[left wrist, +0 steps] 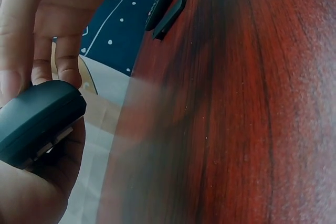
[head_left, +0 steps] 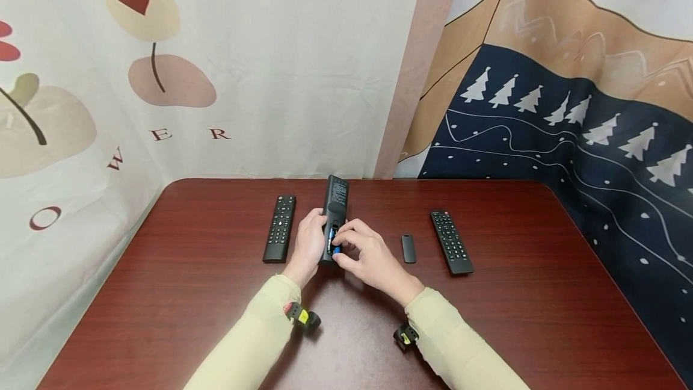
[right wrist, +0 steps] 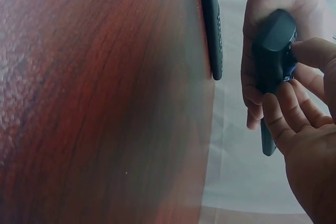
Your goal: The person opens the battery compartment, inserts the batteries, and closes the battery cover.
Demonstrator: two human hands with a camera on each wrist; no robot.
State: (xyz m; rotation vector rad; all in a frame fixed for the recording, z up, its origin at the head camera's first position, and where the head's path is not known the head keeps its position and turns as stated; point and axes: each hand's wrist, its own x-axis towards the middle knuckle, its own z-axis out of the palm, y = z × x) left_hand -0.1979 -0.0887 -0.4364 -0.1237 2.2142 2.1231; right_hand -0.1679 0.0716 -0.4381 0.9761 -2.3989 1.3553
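My left hand [head_left: 311, 241] grips a black remote control [head_left: 337, 194] from its left side, back face up, with the battery compartment uncovered. Inside the compartment lies a blue battery [head_left: 331, 235]. My right hand [head_left: 373, 256] pinches a second blue battery [head_left: 337, 250] with thumb and fingertips at the compartment's lower end. In the left wrist view, the remote's rounded end [left wrist: 44, 114] lies in the left hand's grasp. From the right wrist, the remote [right wrist: 274, 40] appears between both hands, and the right fingers partly cover the compartment.
A black remote [head_left: 280, 229] lies face up to the left on the brown table [head_left: 216, 294]. To the right lie a small black battery cover [head_left: 408, 248] and another face-up remote [head_left: 452, 242]. Printed curtains [head_left: 303, 77] hang behind the table's far edge.
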